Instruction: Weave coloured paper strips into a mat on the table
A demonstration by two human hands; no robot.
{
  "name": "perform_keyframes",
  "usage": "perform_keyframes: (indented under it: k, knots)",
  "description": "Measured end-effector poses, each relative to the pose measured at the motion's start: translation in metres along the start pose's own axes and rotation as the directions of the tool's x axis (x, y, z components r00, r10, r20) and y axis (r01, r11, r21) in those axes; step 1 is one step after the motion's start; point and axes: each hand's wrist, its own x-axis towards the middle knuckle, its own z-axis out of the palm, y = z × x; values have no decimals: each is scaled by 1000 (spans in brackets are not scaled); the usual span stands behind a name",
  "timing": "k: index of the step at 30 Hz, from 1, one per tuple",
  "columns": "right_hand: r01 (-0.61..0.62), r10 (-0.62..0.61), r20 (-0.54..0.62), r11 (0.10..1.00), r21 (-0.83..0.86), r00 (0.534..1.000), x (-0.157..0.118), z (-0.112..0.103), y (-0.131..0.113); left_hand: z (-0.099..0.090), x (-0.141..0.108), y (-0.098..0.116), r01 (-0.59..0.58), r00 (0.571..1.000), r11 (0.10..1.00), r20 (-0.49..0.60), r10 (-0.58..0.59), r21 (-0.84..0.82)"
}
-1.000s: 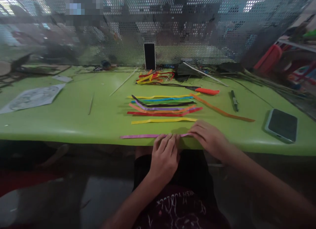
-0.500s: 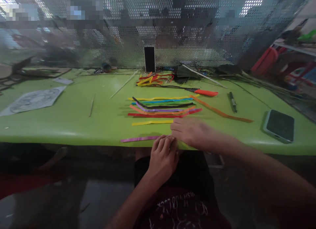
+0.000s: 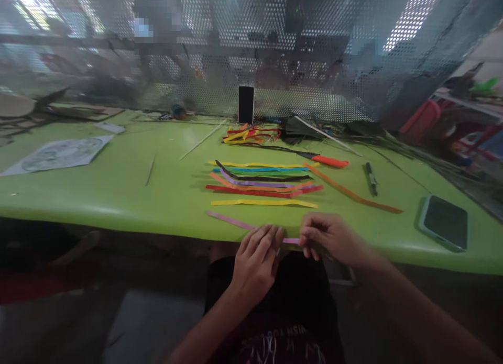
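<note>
Pink strip: a long, narrow, flat pink strip (image 3: 228, 219), material uncertain, lies at the near edge of the green-covered desk (image 3: 118, 196). Its free end slants away to the left; a short span shows between the hands.

Left hand (image 3: 257, 259): fingers close together, laid over the strip's middle. Whether they pinch or only press: cannot tell, underside hidden. Right hand (image 3: 334, 238): thumb and fingertips together, clamped on the strip near its right part; far end hidden.

State of work: strip in handling, judged partway; no finished fold, knot or join visible. Just beyond, a flat yellow strip (image 3: 263, 202) lies by itself. Past it, a loose, roughly parallel group, laid out and not joined as far as seen: red (image 3: 251, 193), orange, lilac, black (image 3: 275, 179), green, blue (image 3: 255, 169) and a second yellow; several overlap. A separate long orange strip (image 3: 346, 190) lies askew to the right, untouched.

Farther out: tangled heap of multicoloured strips (image 3: 247, 135), tool with red handle (image 3: 330, 161), dark pen (image 3: 371, 179), pale-cased phone (image 3: 446, 221) lying flat. None in hand.
</note>
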Motion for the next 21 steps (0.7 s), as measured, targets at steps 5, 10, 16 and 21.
perform_keyframes:
  k: [5, 10, 16, 21]
  knots:
    - [118, -116, -71, 993, 28, 991, 3, -2, -9, 5, -3, -3, -24, 998, 998, -63, 28, 62]
    - [232, -224, -167, 972, 28, 960, 0, -13, -20, 11, -6, -5, -17, 996, 995, -86, 25, 96]
    - [283, -269, -217, 958, 35, 938, -6, -15, -25, 20, -11, -12, -71, 989, 982, -115, 92, 174]
    - [289, -222, -292, 934, 212, 930, 7, 4, -47, 24, -9, -13, -50, 985, 979, -155, 81, 195]
